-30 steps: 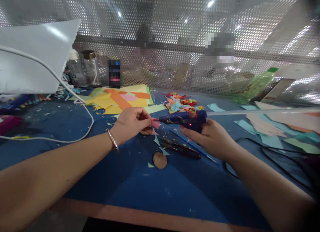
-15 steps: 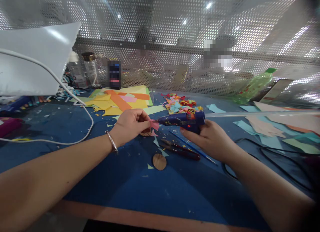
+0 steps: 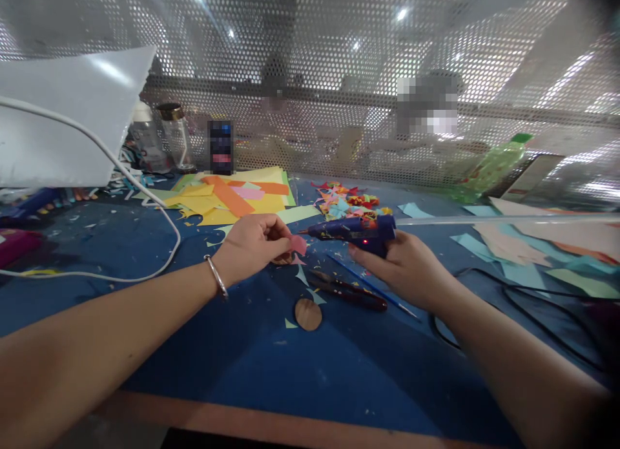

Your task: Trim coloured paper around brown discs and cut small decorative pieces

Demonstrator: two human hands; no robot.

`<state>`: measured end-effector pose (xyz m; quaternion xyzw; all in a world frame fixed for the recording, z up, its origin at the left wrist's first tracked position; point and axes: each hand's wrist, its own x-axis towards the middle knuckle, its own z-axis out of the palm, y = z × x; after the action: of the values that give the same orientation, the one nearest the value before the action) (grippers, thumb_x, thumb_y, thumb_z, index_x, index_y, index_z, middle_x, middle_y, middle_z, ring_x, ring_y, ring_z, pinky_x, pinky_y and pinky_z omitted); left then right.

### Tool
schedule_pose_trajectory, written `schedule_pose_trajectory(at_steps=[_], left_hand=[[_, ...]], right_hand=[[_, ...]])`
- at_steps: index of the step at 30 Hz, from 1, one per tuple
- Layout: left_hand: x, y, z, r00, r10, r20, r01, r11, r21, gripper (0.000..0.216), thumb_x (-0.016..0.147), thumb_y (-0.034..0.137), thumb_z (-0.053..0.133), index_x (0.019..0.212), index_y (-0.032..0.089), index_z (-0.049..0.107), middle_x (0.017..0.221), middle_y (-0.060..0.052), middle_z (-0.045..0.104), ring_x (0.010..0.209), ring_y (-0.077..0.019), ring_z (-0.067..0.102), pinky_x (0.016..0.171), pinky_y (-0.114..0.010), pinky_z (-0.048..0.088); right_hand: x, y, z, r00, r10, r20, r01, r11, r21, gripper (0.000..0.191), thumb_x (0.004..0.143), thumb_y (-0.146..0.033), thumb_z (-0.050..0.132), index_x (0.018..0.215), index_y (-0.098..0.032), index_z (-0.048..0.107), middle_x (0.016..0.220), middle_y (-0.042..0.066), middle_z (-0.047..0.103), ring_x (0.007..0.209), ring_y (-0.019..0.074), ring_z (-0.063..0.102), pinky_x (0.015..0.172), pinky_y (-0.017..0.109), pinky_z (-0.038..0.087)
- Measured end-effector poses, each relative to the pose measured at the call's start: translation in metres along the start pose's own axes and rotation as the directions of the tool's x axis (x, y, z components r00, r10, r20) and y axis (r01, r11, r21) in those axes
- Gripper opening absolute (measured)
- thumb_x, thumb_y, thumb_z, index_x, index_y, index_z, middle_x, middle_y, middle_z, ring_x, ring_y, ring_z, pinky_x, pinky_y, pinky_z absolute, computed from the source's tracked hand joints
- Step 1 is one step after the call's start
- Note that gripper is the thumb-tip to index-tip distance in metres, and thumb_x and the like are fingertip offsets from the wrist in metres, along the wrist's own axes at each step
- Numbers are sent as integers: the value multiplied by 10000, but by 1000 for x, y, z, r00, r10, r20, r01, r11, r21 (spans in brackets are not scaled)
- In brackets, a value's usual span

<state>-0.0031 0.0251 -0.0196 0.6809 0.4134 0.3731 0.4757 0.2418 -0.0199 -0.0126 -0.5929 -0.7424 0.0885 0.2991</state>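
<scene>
Pinches a small pink paper piece [image 3: 298, 244] between thumb and fingertips of the left hand [image 3: 252, 242], just above the blue table [image 3: 339, 371]. Wears a thin metal bracelet [image 3: 216, 276] on that wrist. Grips a dark blue glue gun [image 3: 356, 230] in the right hand [image 3: 407, 268], fingers curled round the handle, a red light lit on the body. Aims the nozzle leftward at the pink piece, tip just beside its edge; cannot tell whether touching. Holds the paper between the two hands, at the left fingertips, level with the barrel. Feeds a clear glue stick [image 3: 484, 219] out of the gun's back, far to the right. Just under the left fingertips, a wooden disc [image 3: 282, 259], half hidden; nearer the body, a second round disc [image 3: 308, 314] flat on the table. Beneath the gun, a dark red tool [image 3: 351, 292] lying flat.
</scene>
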Motion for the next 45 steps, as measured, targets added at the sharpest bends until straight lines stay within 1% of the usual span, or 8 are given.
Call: schedule_pose_trajectory(at_steps=[8,15,22,26,31,35,41,45], left_hand=[[-2,6,3,996,-94,-3,91,978,-189,74,742,155,708,750,129,639,705,-65,725,619,-133,679,614,-257,549],[-4,8,6,972,-229,61,230,853,-468,31,769,122,661,751,102,677,891,-122,760,740,-156,698,774,-323,574],[-7,12,7,962,-242,128,273,816,-510,108,786,127,653,775,94,755,908,-106,769,747,-119,678,784,-259,553],[-8,12,7,960,-250,125,279,814,-510,105,787,127,666,784,94,766,902,-107,768,750,-128,688,787,-264,551],[-10,13,12,961,-254,111,273,797,-538,81,778,105,685,728,101,750,817,-71,759,738,-113,686,809,-246,541],[-13,16,15,954,-271,128,295,783,-548,90,745,86,718,658,106,712,789,-51,750,772,-115,693,819,-231,532],[-16,18,16,924,-295,242,377,807,-455,96,704,167,783,688,116,704,766,-41,719,750,-118,666,711,-225,517],[-18,17,17,954,-216,208,279,891,-359,171,645,178,819,721,126,675,766,-14,670,726,-106,612,652,-217,484]], right_hand=[[11,14,-2,916,375,141,-393,908,142,457,805,-536,657,525,-204,515,473,30,586,432,141,549,460,274,451],[15,25,2,863,450,228,-489,858,157,466,834,-578,627,582,-193,557,491,38,604,451,163,602,438,290,536],[18,33,-12,922,378,86,-360,918,-168,571,772,-636,653,418,-212,510,422,17,476,403,137,413,411,278,265],[10,11,-16,951,286,-120,-309,907,-285,433,803,-631,618,674,-219,644,707,76,648,550,179,493,487,291,249],[-5,-26,3,995,-23,97,17,998,65,307,894,-483,572,842,-205,690,756,30,678,620,156,578,570,263,409],[-10,-34,14,983,-169,75,161,982,101,204,920,-335,566,868,-193,704,792,30,684,680,155,602,618,251,428],[-11,-31,13,984,-173,41,165,975,149,203,925,-280,545,825,-191,698,816,41,705,743,171,630,670,258,447],[-12,-34,14,986,-148,82,128,971,204,229,926,-309,534,813,-189,693,800,43,705,721,170,622,603,243,429]])
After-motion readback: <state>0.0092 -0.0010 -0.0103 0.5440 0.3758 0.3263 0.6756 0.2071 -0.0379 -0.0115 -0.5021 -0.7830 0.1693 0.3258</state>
